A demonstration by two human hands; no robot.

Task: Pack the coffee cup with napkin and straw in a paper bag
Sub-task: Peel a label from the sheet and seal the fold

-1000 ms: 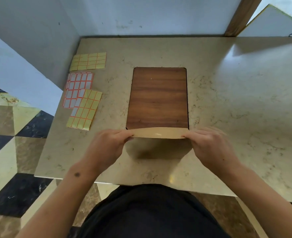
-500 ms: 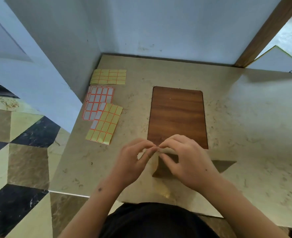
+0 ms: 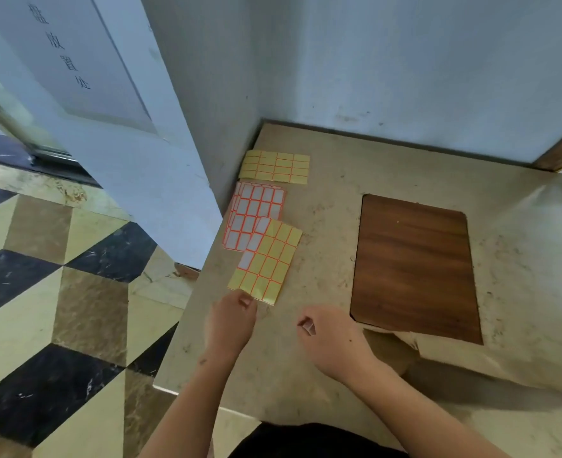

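- Head view: a person's left hand (image 3: 231, 320) reaches over the beige marble desk (image 3: 335, 180), its grip loosely curled with the fingertips at the near edge of a yellow label sheet (image 3: 266, 262); whether they touch the sheet or pinch anything cannot be told.
- The right hand (image 3: 334, 340) hovers just right of the left, its grip pressed together on a small white label (image 3: 307, 326) held between thumb and forefinger.
- Directly right of the right hand's grip lies the paper bag (image 3: 471, 361), flat on the desk, its tan surface close in tone to the stone; the right wrist crosses in front of its near left corner.
- Beyond the bag, and ahead and to the right of both grips, a dark wood-grain board (image 3: 415, 266) lies flat on the desk, its near edge meeting the bag.
- Ahead of the left grip, 3 label sheets sit in a line toward the wall: the yellow one nearest, overlapping a white sheet with orange borders (image 3: 256, 213), then a second yellow sheet (image 3: 276, 166) by the corner.
- Left of the left grip, the desk ends above a patterned tile floor (image 3: 58, 285).
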